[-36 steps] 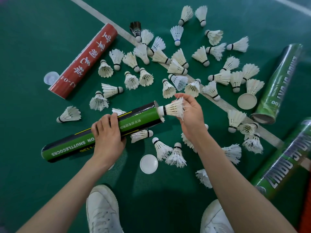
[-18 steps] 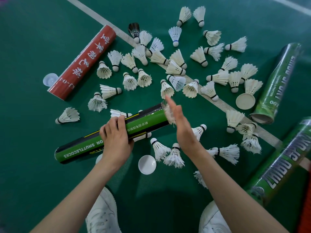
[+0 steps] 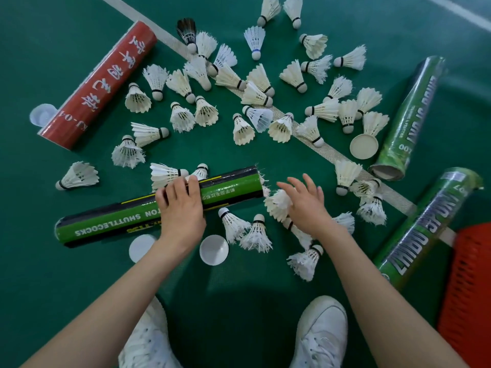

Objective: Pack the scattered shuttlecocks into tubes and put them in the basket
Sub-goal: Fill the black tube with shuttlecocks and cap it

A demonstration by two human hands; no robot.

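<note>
The left hand (image 3: 180,208) is gripping the black-and-green tube (image 3: 159,208) above the court floor (image 3: 39,261), feather tips showing at its mouth, while the right hand (image 3: 305,205), fingers spread, is reaching onto a shuttlecock (image 3: 277,204) beside it. Packing is looking barely begun: dozens of shuttlecocks (image 3: 239,102) are lying across the floor's middle, other tubes (image 3: 409,120) sit uncapped, and the orange basket (image 3: 467,301) at the right edge is showing nothing inside.

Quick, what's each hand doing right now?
Left hand: closed around the green tube.
Right hand: open, fingers spread over a shuttlecock, not gripping it.

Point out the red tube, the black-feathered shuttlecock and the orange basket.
red tube (image 3: 102,82), head view, middle of its printed side
black-feathered shuttlecock (image 3: 186,30), head view, on the dark feathers
orange basket (image 3: 467,293), head view, on its mesh wall
</note>
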